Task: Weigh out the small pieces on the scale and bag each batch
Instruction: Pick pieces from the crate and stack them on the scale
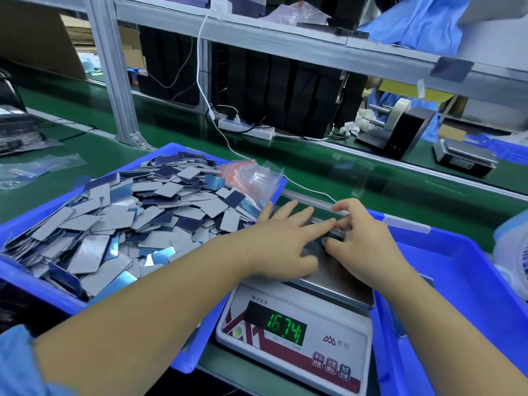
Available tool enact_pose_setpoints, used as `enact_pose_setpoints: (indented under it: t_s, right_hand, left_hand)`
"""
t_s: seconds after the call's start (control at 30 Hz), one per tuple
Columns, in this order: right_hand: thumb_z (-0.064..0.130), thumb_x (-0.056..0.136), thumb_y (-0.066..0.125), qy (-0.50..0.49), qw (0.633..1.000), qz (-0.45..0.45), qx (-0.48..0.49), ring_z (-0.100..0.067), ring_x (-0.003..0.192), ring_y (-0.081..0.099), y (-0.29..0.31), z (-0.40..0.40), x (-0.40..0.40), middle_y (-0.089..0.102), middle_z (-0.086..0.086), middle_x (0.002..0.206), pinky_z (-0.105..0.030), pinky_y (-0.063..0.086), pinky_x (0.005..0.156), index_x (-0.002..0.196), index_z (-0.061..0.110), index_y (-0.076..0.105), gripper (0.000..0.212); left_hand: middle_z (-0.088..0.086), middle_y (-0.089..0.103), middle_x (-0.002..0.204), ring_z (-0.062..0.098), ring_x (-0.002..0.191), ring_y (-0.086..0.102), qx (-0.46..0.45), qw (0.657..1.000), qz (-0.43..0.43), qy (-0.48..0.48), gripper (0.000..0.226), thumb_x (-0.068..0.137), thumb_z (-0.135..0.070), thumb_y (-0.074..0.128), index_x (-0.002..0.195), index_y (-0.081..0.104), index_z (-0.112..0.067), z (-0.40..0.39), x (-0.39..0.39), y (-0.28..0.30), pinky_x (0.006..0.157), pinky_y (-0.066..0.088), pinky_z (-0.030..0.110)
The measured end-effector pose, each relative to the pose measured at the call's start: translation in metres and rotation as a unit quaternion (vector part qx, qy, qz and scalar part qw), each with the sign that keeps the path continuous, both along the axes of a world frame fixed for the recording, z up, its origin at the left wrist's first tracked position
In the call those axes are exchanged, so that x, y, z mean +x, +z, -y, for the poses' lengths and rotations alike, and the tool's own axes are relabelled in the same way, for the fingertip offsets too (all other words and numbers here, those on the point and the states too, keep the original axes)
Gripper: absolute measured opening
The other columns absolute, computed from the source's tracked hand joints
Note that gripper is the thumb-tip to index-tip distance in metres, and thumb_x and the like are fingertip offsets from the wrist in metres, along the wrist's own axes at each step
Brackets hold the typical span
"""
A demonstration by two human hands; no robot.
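Hands (285,241) on scale (297,332) pieces (331,228)

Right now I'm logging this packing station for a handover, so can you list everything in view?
small pieces: a large heap, grey and blue, in the left bin
left bin: one, blue, left of the scale
zip bags: a bundle, clear with red strips, far corner of left bin
scale: one, white, green digits lit, centre front
stack of pieces: one, dark, on the scale pan between the hands
right bin: one, blue, right of scale
power strip: one, white, on green belt
second scale: one, grey, far right
left hand: fingers flat on the pan
right hand: fingers curled at the stack
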State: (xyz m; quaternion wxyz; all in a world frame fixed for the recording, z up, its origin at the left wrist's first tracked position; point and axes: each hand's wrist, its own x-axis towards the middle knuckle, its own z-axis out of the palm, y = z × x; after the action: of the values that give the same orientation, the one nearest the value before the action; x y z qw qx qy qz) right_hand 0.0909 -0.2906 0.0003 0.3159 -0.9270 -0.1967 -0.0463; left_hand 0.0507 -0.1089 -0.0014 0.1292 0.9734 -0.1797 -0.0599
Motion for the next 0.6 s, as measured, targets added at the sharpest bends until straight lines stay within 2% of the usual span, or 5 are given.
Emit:
enact_pose_setpoints:
  t_s: [0.13, 0.37, 0.5, 0.6]
  right_hand:
    - [0.018, 0.081, 0.069, 0.018, 1.000, -0.007, -0.006, 0.006, 0.066, 0.053, 0.000, 0.002, -0.001, 0.060, 0.019, 0.088, -0.009, 0.040, 0.058, 0.113, 0.041, 0.043, 0.047]
    - [0.015, 0.080, 0.070, 0.014, 1.000, 0.013, 0.001, 0.000, 0.063, 0.052, 0.001, 0.003, -0.001, 0.064, 0.013, 0.090, -0.011, 0.040, 0.058, 0.110, 0.038, 0.047, 0.045]
    - [0.018, 0.078, 0.076, 0.004, 1.000, 0.021, 0.015, 0.001, 0.064, 0.052, 0.003, 0.003, -0.002, 0.063, 0.014, 0.088, -0.009, 0.040, 0.059, 0.105, 0.040, 0.047, 0.045]
    - [0.016, 0.077, 0.076, 0.005, 0.998, 0.013, 0.066, -0.005, 0.051, 0.048, 0.004, 0.003, -0.001, 0.066, 0.013, 0.079, -0.012, 0.040, 0.052, 0.100, 0.037, 0.050, 0.040]
  left_hand:
    - [-0.004, 0.000, 0.169, 0.020, 0.154, -0.016, -0.007, 1.000, 0.000, -0.002, 0.073, 0.094, -0.043, 0.039, 0.153, -0.003, -0.055, -0.001, 0.001, 0.002, 0.119, -0.015, 0.052]
    - [-0.002, 0.015, 0.166, 0.017, 0.152, -0.001, -0.020, 0.998, 0.060, -0.009, 0.068, 0.095, -0.038, 0.042, 0.156, 0.012, -0.048, -0.002, 0.003, -0.001, 0.122, -0.005, 0.049]
    - [-0.010, 0.038, 0.153, 0.017, 0.144, 0.021, -0.133, 0.987, 0.093, -0.008, 0.071, 0.093, -0.030, 0.049, 0.157, 0.020, -0.043, -0.007, 0.005, 0.003, 0.121, 0.014, 0.046]
    - [-0.006, 0.047, 0.147, 0.018, 0.139, 0.030, -0.212, 0.971, 0.096, 0.053, 0.068, 0.091, -0.028, 0.049, 0.155, 0.029, -0.039, -0.019, 0.011, 0.006, 0.116, 0.026, 0.044]
